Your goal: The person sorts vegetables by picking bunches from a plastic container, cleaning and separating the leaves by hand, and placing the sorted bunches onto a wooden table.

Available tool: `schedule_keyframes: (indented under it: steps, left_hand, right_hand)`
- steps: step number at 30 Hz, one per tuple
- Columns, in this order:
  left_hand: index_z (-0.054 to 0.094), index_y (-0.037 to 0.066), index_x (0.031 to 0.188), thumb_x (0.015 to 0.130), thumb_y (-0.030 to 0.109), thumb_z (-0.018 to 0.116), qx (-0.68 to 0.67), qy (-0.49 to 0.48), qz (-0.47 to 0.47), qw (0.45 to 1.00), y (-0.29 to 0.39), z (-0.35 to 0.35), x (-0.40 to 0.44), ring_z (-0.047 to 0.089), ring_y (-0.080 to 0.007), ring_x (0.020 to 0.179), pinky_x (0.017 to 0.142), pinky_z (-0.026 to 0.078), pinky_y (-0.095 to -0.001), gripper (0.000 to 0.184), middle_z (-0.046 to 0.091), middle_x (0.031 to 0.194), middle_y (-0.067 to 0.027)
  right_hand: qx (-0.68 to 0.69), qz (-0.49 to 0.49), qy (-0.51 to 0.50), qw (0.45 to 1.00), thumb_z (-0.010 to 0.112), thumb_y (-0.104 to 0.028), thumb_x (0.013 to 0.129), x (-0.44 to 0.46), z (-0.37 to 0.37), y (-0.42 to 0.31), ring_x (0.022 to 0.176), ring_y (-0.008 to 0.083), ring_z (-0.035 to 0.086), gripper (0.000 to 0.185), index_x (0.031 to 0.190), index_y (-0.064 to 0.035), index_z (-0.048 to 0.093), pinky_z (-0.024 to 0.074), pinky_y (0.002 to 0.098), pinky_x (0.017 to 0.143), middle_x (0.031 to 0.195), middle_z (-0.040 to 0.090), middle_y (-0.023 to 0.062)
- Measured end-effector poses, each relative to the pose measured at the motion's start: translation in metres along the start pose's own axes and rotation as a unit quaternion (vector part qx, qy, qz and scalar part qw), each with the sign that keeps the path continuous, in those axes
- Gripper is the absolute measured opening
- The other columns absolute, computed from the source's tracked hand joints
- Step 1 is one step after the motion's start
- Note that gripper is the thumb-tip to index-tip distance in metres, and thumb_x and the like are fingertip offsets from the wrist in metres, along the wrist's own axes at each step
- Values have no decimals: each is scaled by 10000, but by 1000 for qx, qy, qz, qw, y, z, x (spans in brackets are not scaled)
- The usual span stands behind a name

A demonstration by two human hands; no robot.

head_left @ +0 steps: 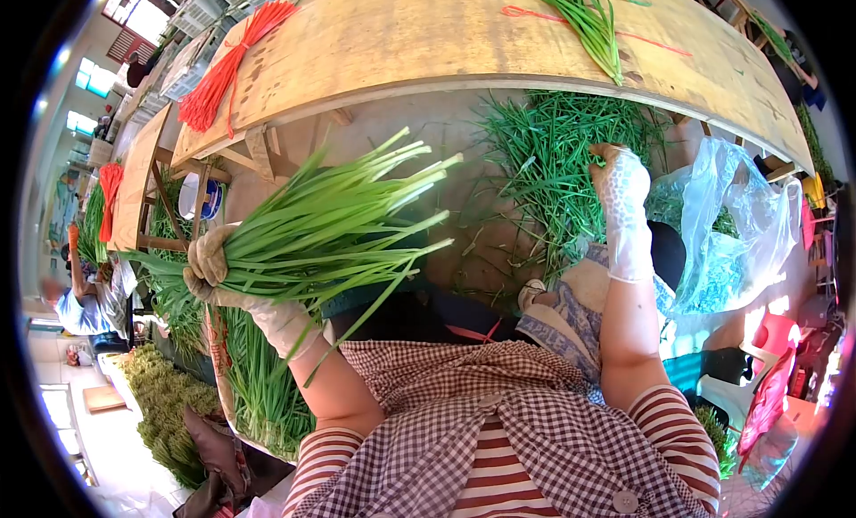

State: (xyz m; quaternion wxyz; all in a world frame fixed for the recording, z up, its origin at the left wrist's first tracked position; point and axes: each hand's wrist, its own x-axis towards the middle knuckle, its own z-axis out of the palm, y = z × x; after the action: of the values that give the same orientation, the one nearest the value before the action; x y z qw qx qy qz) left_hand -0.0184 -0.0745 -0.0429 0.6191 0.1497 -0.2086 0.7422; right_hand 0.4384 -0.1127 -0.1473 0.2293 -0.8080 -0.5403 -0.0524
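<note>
My left hand, in a soiled glove, is closed around a thick bunch of garlic chives. Their pale cut ends fan out to the right and the leaf tips trail off to the left behind the hand. My right hand, in a whitish glove, hangs over a heap of loose green leaves on the floor. Its fingers are curled in, with a bit of green at the fingertips too small to name. More chives stand packed in a container by my left forearm.
Ahead is a wooden table holding red ties and a small bunch of chives. A clear plastic bag of greens stands at right. A white bucket is under the table. Another person works at far left.
</note>
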Motion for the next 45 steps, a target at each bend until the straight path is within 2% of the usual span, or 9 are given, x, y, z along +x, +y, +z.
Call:
schedule_keyframes:
  steps: [4,6,9,16,21,23,28,34,45]
  left_hand:
    - [404,153,596,801,58,559,-19,-13,-44,999,-16,-8,-3,369,-72,449,627,420,-248,274,359,473,58]
    - [391,156,605,815,66,542,-8,3,-49,999,-27,-11,-8,357,-75,455,627,412,-248,274,344,484,58]
    - [357,162,609,842,94,504,2,23,-52,998,-47,-11,-13,332,-92,463,632,395,-244,283,326,500,53]
    - [388,139,618,830,115,535,84,60,-37,994,-27,-21,-11,390,-114,550,769,416,-281,260,380,555,38]
    - [381,141,613,816,147,538,142,40,-19,989,18,-33,2,417,-154,667,869,396,-338,257,380,571,16]
    - [376,145,611,814,146,538,117,40,-46,991,13,-31,2,414,-155,663,883,395,-338,259,374,570,18]
    - [367,155,612,824,146,534,113,58,-56,990,-7,-28,-5,397,-147,649,881,398,-327,270,349,578,28]
    - [368,168,618,853,153,529,151,117,-11,981,-27,-19,-11,375,-123,621,809,417,-293,285,331,583,45]
    - [365,159,585,829,150,520,72,114,-49,990,-37,-21,-9,370,-120,549,746,435,-278,289,347,562,40]
  right_hand:
    - [529,-81,-243,809,737,-148,764,-32,-42,-94,860,163,672,232,983,-70,723,531,280,780,970,708,93]
    - [420,-299,-157,842,698,-129,814,-46,-45,-121,848,180,666,205,995,-34,712,516,275,786,949,706,131]
    - [452,-177,-292,824,739,-200,758,-60,-32,-141,759,210,684,240,928,-33,710,538,301,726,834,701,131]
    - [228,-225,-13,947,726,-167,717,-42,-14,-105,590,258,641,118,797,-90,685,525,330,529,702,654,123]
    - [43,-116,21,992,696,-160,742,-10,-11,-34,729,256,658,114,846,-118,715,518,342,680,810,685,68]
    - [370,-140,-32,918,718,-160,764,-18,-36,-77,849,226,670,156,913,-110,720,518,312,784,938,703,65]
    - [407,-305,-149,848,676,-167,843,-49,-32,-122,919,251,657,221,1015,-29,697,516,335,826,978,698,126]
    - [547,-50,-428,718,753,-215,778,-69,-25,-138,850,182,668,280,972,-16,718,520,291,808,912,709,137]
    - [654,-73,-459,597,675,-110,841,-54,-23,-119,972,119,546,140,952,-34,636,412,268,907,985,611,9]
